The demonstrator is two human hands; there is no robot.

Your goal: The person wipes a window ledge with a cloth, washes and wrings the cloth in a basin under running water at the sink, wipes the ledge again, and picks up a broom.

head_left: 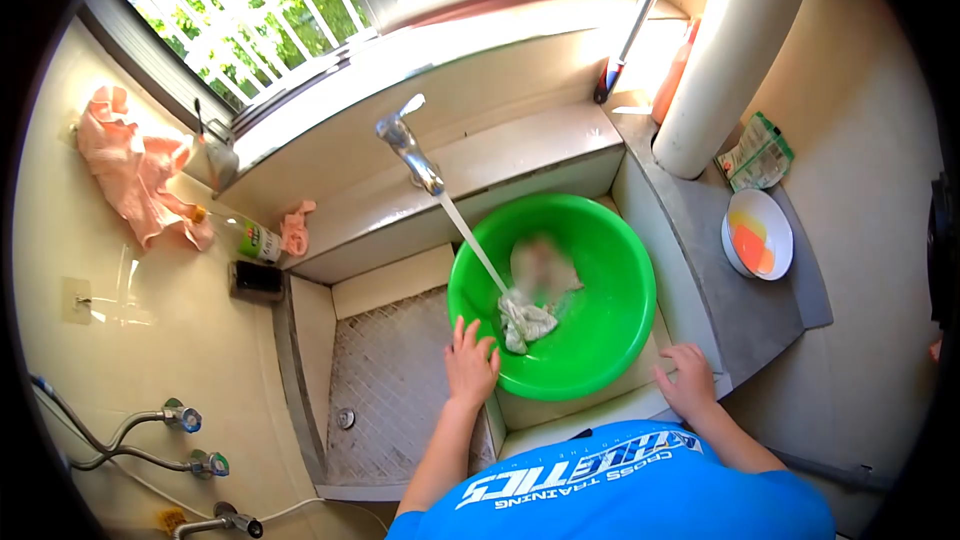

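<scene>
In the head view, the left hand [472, 365] is spreading its fingers at the green basin's [612, 345] near-left rim, the right hand [688, 382] is showing loosely parted fingers by the sink's [672, 252] near-right corner, and tap [408, 148] water [473, 238] is running onto a pale cloth [525, 323] inside the basin.

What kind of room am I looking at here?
Probably a home laundry or washing-up area: a running faucet fills a green basin at a built-in sink, and a pink cloth hangs on the wall.
</scene>
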